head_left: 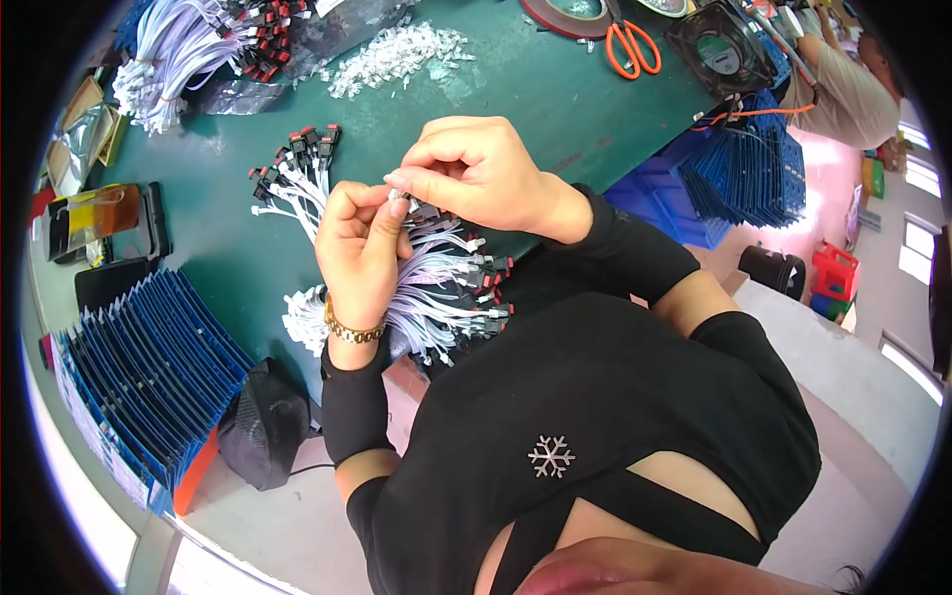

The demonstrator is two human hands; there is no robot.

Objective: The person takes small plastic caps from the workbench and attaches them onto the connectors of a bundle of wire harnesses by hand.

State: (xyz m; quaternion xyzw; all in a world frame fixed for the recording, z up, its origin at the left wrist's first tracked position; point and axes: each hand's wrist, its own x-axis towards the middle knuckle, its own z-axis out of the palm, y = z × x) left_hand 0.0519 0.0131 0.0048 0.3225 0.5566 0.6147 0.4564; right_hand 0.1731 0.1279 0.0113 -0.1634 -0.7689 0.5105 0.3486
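A small white piece (398, 194) is being gripped between the fingertips of both hands, above the green table (218, 178); its exact kind cannot be told, since it is mostly being covered. By the left hand (359, 241) it is being pinched between thumb and forefinger, the other fingers being kept curled, while a gold-coloured band (355, 331) is being worn at the wrist. By the right hand (484, 180) it is being met from the other side, thumb and forefinger being drawn together and the remaining fingers being folded in. Directly below the hands, a bundle of white cables (426, 291) with black and red connectors is being partly hidden by the left hand and wrist. Just to the left, a smaller cable bunch (305, 188) is being supported by the tabletop, its black connectors being pointed away from the body. Farther off, a pile of small clear pieces (402, 59) is being held by the same surface, as are orange-handled scissors (633, 50) and, at the upper left, a larger cable bundle (183, 59).
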